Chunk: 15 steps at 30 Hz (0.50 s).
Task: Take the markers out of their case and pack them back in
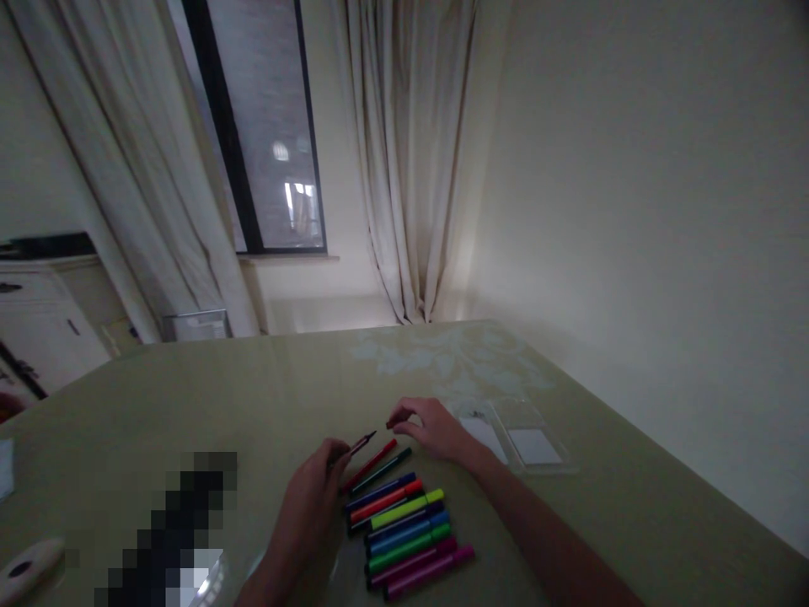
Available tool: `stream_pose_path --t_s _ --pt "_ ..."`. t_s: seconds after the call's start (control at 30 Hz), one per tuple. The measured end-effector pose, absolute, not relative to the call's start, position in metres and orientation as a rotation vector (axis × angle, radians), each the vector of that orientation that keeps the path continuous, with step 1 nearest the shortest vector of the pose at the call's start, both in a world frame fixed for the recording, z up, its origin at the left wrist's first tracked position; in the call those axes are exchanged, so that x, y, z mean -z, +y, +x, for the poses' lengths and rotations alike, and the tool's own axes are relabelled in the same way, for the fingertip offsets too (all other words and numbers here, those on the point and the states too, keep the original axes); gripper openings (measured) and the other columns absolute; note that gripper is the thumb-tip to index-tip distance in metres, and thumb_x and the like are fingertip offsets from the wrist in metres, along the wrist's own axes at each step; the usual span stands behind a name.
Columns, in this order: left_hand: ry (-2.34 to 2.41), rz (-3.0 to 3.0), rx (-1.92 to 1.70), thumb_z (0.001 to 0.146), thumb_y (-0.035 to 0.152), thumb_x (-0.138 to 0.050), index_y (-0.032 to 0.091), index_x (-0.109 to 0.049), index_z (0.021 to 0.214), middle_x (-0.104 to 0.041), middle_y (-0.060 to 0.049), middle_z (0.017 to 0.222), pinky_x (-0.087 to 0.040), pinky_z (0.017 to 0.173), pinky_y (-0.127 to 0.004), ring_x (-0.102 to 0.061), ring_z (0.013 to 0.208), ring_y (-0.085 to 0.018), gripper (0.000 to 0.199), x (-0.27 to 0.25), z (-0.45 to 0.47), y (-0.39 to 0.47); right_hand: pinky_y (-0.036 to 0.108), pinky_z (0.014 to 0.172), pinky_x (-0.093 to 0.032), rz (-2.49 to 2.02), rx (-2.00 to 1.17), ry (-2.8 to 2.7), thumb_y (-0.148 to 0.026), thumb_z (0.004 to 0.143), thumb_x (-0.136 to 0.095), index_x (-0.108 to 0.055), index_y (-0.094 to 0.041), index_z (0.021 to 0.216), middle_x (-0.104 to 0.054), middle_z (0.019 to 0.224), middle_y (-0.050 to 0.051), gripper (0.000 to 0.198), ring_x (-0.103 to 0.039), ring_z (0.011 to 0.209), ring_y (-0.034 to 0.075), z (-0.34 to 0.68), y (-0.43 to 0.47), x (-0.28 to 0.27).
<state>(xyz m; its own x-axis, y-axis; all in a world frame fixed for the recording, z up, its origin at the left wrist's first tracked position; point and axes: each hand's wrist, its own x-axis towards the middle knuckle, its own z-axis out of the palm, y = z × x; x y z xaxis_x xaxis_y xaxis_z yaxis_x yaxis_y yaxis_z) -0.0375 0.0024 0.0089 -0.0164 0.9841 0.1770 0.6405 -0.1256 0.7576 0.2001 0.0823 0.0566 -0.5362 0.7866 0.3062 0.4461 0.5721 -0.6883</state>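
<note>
My left hand (314, 482) is closed around an uncapped marker (361, 443), its dark tip pointing up and to the right. Just across from that tip, my right hand (431, 427) pinches a small dark reddish piece that looks like the marker cap (388, 425). Below the hands lies a slanted row of several capped markers: a red marker (372, 463) and a dark green marker (383, 470) sit closest, then an orange-red marker (385, 501), a yellow-green marker (408, 509), a bright green marker (409, 548) and a magenta marker (430, 573).
A clear plastic case (565, 466) with white inserts lies on the table (253, 396), right of my right hand. At the lower left is a pale rounded object (31, 572) with a dark hole, beside a blurred-out dark patch. The wall (663, 253) borders the table's right side.
</note>
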Motion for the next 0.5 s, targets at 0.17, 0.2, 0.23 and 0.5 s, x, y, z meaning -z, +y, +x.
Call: stream_pose_path --t_s 0.17,0.2,0.23,0.5 --pt "1.601 1.72 -1.074 0.099 0.048 -0.045 0.025 -0.065 0.099 -0.076 -0.005 0.099 -0.052 0.083 -0.037 -0.071 0.092 -0.026 0.03 -0.014 -0.033 0.0 0.029 0.084 -0.05 -0.934 -0.719 -2.181 -0.021 0.09 -0.07 -0.079 -0.022 0.091 -0.08 0.091 0.002 0.01 -0.073 0.089 0.019 0.194 0.077 -0.065" --pt "1.607 1.72 -1.077 0.098 0.048 -0.046 0.025 -0.065 0.099 -0.077 -0.004 0.099 -0.052 0.082 -0.037 -0.071 0.092 -0.026 0.03 -0.015 -0.034 0.0 0.029 0.084 -0.05 -0.941 -0.705 -2.18 -0.021 0.09 -0.07 -0.08 -0.022 0.091 -0.08 0.091 0.003 0.01 -0.073 0.089 0.019 0.193 0.076 -0.064" --pt "1.611 1.725 -1.078 0.098 0.048 -0.046 0.025 -0.066 0.099 -0.077 -0.004 0.098 -0.052 0.082 -0.037 -0.071 0.092 -0.026 0.03 -0.015 -0.034 0.0 0.029 0.084 -0.05 -0.946 -0.701 -2.175 -0.021 0.09 -0.07 -0.08 -0.023 0.091 -0.08 0.091 0.003 0.01 -0.073 0.089 0.019 0.192 0.076 -0.064" --pt "1.499 1.719 -1.142 0.097 0.048 -0.051 0.025 -0.066 0.099 -0.077 -0.003 0.095 -0.056 0.077 -0.032 -0.072 0.091 -0.024 0.028 -0.015 -0.03 -0.004 0.028 0.08 -0.051 -0.894 -0.839 -2.118 -0.022 0.088 -0.072 -0.082 -0.025 0.09 -0.08 0.087 0.001 0.011 -0.073 0.085 0.019 0.185 0.069 -0.067"
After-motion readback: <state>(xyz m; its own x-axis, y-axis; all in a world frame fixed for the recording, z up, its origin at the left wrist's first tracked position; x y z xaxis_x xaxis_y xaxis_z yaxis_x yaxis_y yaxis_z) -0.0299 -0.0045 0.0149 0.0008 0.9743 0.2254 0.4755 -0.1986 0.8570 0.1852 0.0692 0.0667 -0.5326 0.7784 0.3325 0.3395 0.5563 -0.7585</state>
